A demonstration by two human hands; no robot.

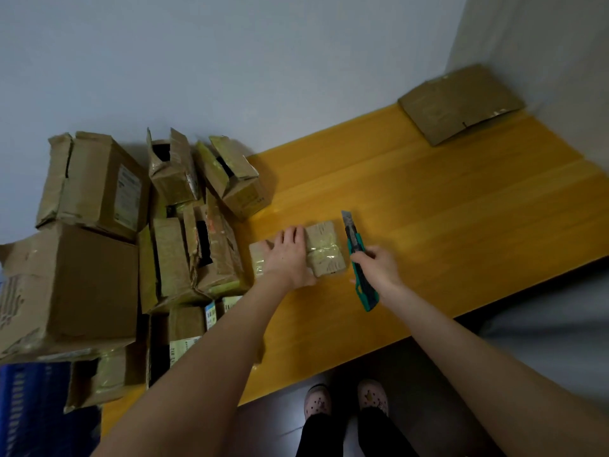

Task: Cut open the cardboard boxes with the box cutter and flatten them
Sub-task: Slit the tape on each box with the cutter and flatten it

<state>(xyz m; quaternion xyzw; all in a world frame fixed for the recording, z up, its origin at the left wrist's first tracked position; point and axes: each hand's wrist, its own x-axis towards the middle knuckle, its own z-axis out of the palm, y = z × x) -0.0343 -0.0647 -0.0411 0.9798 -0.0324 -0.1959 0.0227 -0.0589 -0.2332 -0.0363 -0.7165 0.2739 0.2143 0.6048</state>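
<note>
A small taped cardboard box point(324, 249) lies flat on the yellow wooden table point(445, 219). My left hand point(288, 255) presses down on its left half with fingers spread. Just right of the box, my right hand point(379, 267) grips a teal box cutter point(357, 258). Its blade is extended and points away from me, close to the box's right edge.
Several worn, partly open cardboard boxes point(99, 225) are heaped on the table's left side. A flattened box point(461, 103) rests at the far right corner against the wall. A blue crate point(36, 407) sits at the lower left. My feet stand at the table's near edge.
</note>
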